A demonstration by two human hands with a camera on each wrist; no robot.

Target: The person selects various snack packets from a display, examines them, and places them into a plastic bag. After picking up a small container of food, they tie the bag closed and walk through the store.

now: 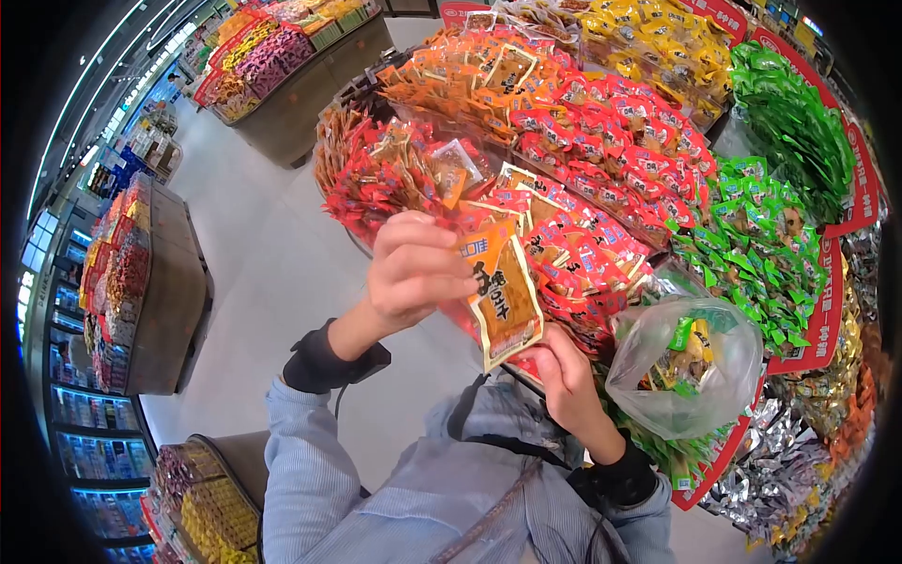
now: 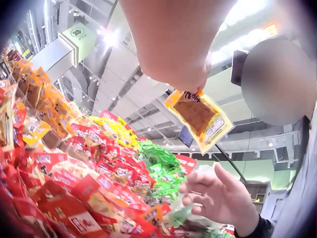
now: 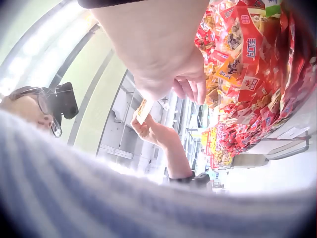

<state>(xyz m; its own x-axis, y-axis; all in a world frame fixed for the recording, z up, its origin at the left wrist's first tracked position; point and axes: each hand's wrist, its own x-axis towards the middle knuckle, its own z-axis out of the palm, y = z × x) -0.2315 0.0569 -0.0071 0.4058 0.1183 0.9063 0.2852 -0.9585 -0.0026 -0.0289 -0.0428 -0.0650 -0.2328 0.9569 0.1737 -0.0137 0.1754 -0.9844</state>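
My left hand (image 1: 413, 268) pinches an orange snack packet (image 1: 507, 301) with a clear window and cream border, held up in front of the body. Brown food shows through that window in the left wrist view, where the packet (image 2: 195, 119) hangs tilted from the fingertips. Just below its lower corner is my right hand (image 1: 568, 381). In the left wrist view the right hand (image 2: 223, 198) has loosely spread fingers with nothing in them, apart from the packet. Red snack packets (image 1: 573, 254) lie heaped beyond both hands.
A clear plastic bag (image 1: 691, 367) holding a few packets sits open on the display, right of the right hand. Green packets (image 1: 752, 254) and yellow packets (image 1: 648, 42) fill other sections. Another stocked display stand (image 1: 155, 291) is at the left, across the grey floor (image 1: 254, 226).
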